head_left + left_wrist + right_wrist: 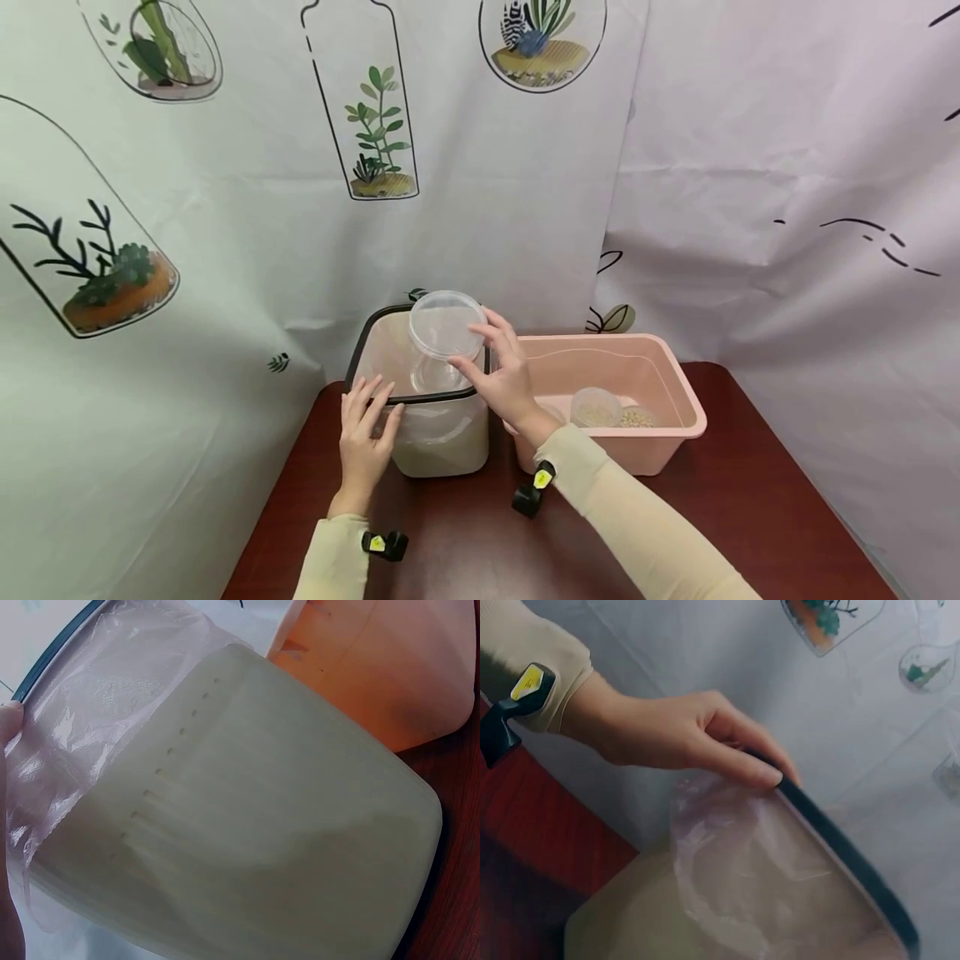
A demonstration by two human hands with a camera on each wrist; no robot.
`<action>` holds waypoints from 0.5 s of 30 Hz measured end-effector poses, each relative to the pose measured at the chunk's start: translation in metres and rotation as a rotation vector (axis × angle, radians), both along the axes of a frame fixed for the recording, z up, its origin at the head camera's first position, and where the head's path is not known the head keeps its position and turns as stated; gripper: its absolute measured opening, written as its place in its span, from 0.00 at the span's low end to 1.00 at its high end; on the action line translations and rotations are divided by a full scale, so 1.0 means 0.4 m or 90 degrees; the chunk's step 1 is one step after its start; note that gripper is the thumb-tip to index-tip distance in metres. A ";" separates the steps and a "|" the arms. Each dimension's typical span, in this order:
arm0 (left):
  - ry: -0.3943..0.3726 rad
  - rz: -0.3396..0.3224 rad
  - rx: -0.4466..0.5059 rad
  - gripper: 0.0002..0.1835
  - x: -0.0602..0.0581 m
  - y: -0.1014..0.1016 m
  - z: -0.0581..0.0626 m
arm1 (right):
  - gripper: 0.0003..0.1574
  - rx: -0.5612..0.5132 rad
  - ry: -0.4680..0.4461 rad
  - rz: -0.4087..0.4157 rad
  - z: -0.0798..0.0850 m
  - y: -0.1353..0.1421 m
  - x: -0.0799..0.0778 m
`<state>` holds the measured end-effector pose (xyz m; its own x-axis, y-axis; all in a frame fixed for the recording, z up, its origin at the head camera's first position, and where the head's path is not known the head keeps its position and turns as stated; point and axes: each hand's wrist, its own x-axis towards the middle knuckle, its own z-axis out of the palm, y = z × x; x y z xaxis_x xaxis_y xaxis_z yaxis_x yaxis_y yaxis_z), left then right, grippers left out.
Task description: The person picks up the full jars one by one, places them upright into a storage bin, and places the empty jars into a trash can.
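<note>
My right hand (506, 375) holds a clear round plastic container (447, 325) between thumb and fingers, over the mouth of the trash bin (442, 450). Another clear rounded shape (435, 375) shows just below it, inside the bin. At the bin's near left corner, my left hand (365, 437) pinches the black rim (431, 398). In the right wrist view, the left hand (682, 735) has its thumb outside the rim and fingers over the far side. A thin plastic bag (112, 697) lines the bin and folds down over its outside.
A pink rectangular tub (622, 450) stands right of the bin. Inside it are a small clear round container (596, 408) and loose pale beans or grains (637, 417). Both stand on a dark red table (465, 550), backed by a patterned cloth (495, 233).
</note>
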<state>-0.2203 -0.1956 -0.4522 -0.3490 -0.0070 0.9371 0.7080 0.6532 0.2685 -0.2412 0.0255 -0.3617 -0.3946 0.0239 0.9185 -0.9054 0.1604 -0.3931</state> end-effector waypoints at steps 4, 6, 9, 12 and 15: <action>0.007 0.003 0.007 0.20 0.003 0.000 0.000 | 0.30 0.052 -0.077 -0.027 -0.029 -0.024 -0.014; 0.012 0.001 0.007 0.20 0.004 0.000 -0.001 | 0.28 0.104 -0.122 -0.052 -0.036 -0.034 -0.015; 0.008 0.001 -0.003 0.20 0.003 0.003 -0.001 | 0.28 0.173 -0.169 -0.095 -0.040 -0.039 -0.016; 0.002 0.000 -0.006 0.21 0.002 0.005 0.000 | 0.29 0.203 -0.183 -0.120 -0.037 -0.034 -0.019; 0.000 0.000 -0.004 0.20 0.001 0.005 0.002 | 0.28 0.200 -0.196 -0.119 -0.031 -0.025 -0.022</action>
